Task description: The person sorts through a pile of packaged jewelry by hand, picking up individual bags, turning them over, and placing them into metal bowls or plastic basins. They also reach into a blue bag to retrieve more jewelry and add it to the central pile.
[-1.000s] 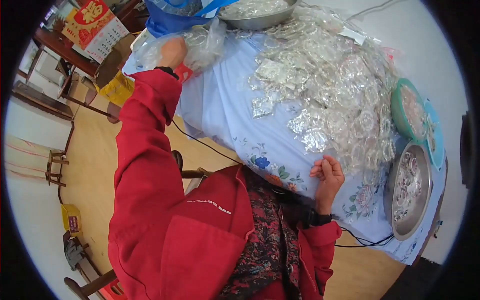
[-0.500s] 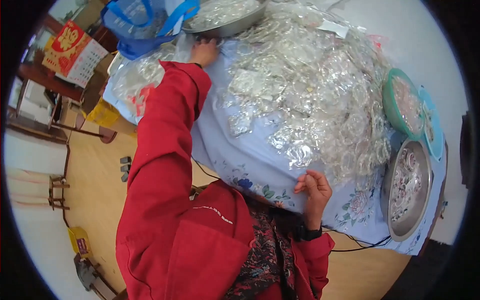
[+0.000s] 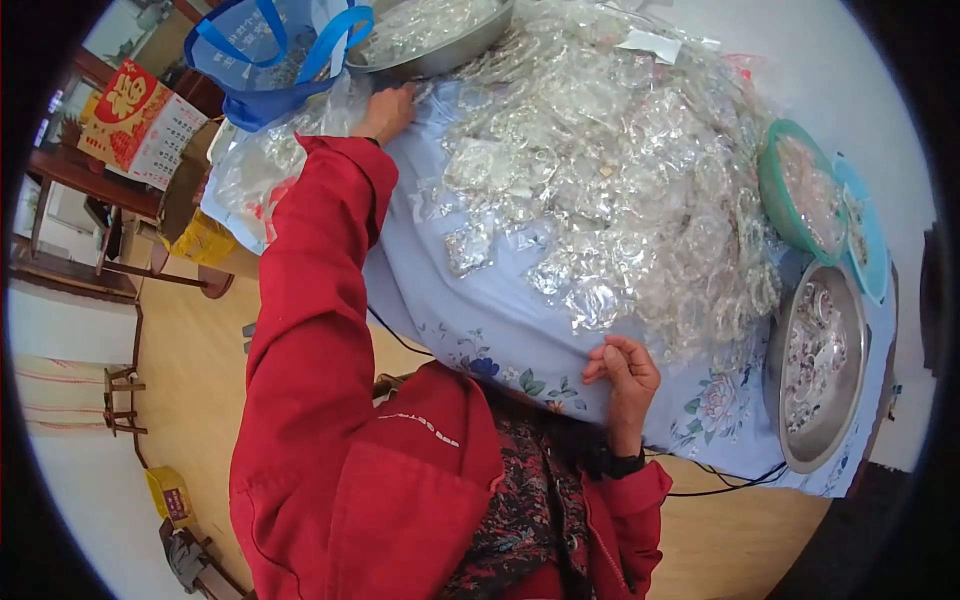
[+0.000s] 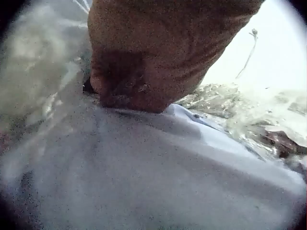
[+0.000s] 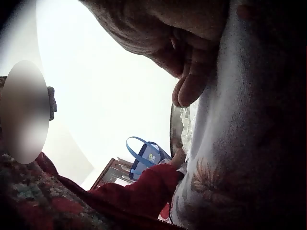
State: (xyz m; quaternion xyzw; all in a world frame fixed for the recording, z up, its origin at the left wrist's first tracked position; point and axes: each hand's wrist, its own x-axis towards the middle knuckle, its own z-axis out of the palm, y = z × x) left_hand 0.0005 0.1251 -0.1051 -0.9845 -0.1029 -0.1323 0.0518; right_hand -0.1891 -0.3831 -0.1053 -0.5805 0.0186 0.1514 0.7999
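On the flowered cloth (image 3: 425, 275), a large heap of clear plastic packets (image 3: 640, 170) spreads out. The left hand (image 3: 386, 114) reaches to the cloth between the clear plastic bag (image 3: 255, 165) and the steel bowl (image 3: 440, 62); its fingertips are hard to make out. In the left wrist view the back of the left hand (image 4: 153, 52) is dark and blurred, its fingers largely hidden. At the near edge of the heap the right hand (image 3: 627, 385) rests on the cloth, fingers loosely bent, holding nothing visible. The right wrist view shows this right hand (image 5: 177, 43) against the cloth.
A blue bag (image 3: 265, 60) stands at the far left beside the steel bowl. On the right are a green basin (image 3: 770, 190), a light-blue tray (image 3: 868, 245) and a second steel bowl (image 3: 860, 385) with small items. Black cables (image 3: 720, 488) hang at the near edge.
The left hand has moved from above the clear plastic bag rightward to the cloth beside the steel bowl. The right hand keeps its place by the heap. The head view has shifted.
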